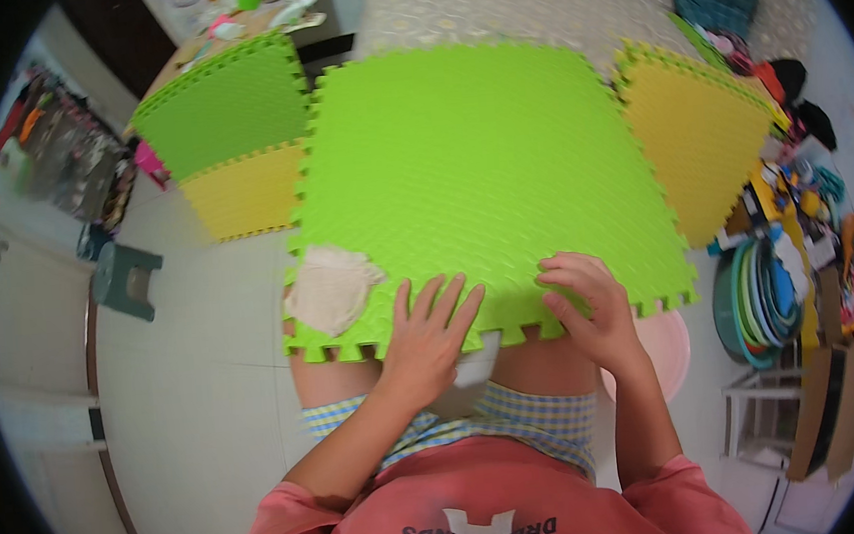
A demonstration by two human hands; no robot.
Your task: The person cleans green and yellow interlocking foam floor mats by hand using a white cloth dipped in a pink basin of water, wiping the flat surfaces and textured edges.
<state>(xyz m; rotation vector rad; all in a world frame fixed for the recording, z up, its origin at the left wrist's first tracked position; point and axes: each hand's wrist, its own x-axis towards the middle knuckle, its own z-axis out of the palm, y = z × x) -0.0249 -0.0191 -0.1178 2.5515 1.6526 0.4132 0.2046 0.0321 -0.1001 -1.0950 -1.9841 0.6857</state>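
Observation:
A large green interlocking foam mat tile [479, 165] lies before me, its near edge over my thighs. My left hand [432, 334] rests on it near that edge, fingers spread, holding nothing. To the right, my right hand [588, 307] is at the mat's surface with fingers curved and apart; whether all its fingertips touch is unclear. A crumpled cream cloth [332, 289] lies on the mat's near left corner, left of my left hand. Green mat tiles [234, 109] and a yellow tile [244, 195] stand at the left, and yellow tiles [695, 140] lean at the right.
On the left floor stands a dark green plastic stool [127, 279]. A pink basin [663, 354] sits below the mat's right corner. Nested basins [749, 302], a cardboard box [833, 408] and assorted items crowd the right. Beyond the mat is a patterned covered surface [512, 4].

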